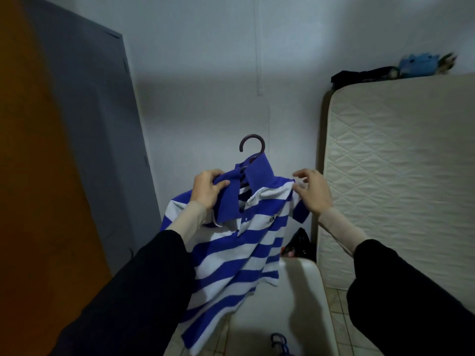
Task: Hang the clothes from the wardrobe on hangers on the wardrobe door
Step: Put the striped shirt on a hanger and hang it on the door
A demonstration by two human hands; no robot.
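Observation:
A blue-and-white striped polo shirt (231, 255) hangs in the air in front of me on a dark hanger. The hanger's hook (252, 146) sticks up out of the blue collar. My left hand (207, 190) grips the left side of the collar and shoulder. At the shirt's right shoulder my right hand (312, 192) has its fingers spread, fingertips touching the fabric edge. To the left stands the wardrobe, with an orange door (38, 176) and a grey panel (102, 124) behind it.
A quilted mattress (398, 181) leans upright on the right, with dark clothes and a blue soft toy (419, 65) on top. A white plastic chair (288, 304) stands below the shirt. Blue hangers (279, 343) lie at the bottom edge. A black bag (299, 242) sits by the wall.

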